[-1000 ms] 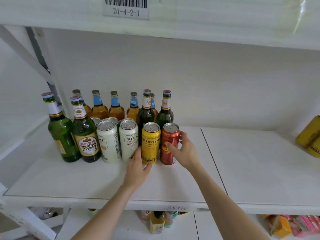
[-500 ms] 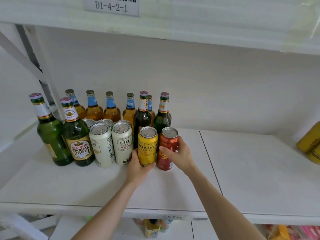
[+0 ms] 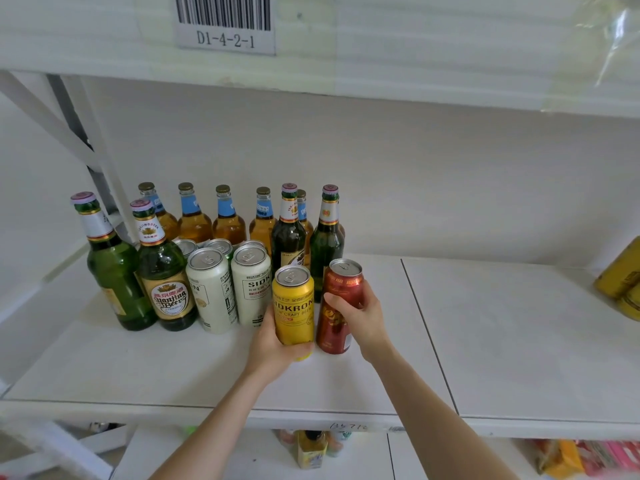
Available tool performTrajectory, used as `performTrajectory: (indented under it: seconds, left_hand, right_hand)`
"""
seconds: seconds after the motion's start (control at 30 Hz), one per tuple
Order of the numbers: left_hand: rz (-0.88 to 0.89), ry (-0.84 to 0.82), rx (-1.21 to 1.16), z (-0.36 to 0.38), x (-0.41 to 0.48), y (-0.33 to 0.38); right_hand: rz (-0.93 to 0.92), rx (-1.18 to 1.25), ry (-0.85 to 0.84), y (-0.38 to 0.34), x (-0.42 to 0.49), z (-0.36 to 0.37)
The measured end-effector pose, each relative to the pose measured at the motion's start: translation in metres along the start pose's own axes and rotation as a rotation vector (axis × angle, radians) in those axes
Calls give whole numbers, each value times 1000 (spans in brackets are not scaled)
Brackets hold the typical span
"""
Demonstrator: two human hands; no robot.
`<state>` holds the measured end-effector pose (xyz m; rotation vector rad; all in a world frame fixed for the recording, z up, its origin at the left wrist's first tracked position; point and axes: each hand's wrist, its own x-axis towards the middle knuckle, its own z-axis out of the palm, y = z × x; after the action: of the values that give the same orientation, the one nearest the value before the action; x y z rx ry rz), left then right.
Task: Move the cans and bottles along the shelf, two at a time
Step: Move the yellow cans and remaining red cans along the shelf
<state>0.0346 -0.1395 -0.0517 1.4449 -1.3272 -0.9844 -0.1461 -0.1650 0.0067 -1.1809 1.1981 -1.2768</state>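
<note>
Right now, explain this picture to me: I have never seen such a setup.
There is no machine here. A person wears a camera on the head, looking forward and down, so you see their own two bare arms reaching out. The left hand grips a yellow can; the right hand grips a red can. Beside them on the white shelf stand two white cans, more cans behind, green bottles and amber bottles. Gold cans lie at the far right.

Bright, soft, even daylight; shadows faint under cans. Mild glare on can lids (image 3: pixel 207 259) and tape (image 3: pixel 613 46) above. Wide-angle bending at edges; shelf (image 3: pixel 519 341) left front corner blurred.
</note>
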Motion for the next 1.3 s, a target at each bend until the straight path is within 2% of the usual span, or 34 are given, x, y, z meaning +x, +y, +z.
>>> performTrajectory:
  seconds: [0.2,0.7,1.03,1.3]
  left_hand:
    - [-120,-32,-64,-15,-12,-2]
    - [-154,-95,-65,-25,-57,9]
    - [-133,-162,-19,13,-97,33]
    - [-114,-166,-13,69,-149,60]
  right_hand:
    - [73,72,42,0,-15,3]
    - [143,88,135,-9,-67,-28]
    - [135,66,167,-16,-107,-74]
    - [119,37,161,-22,-145,-141]
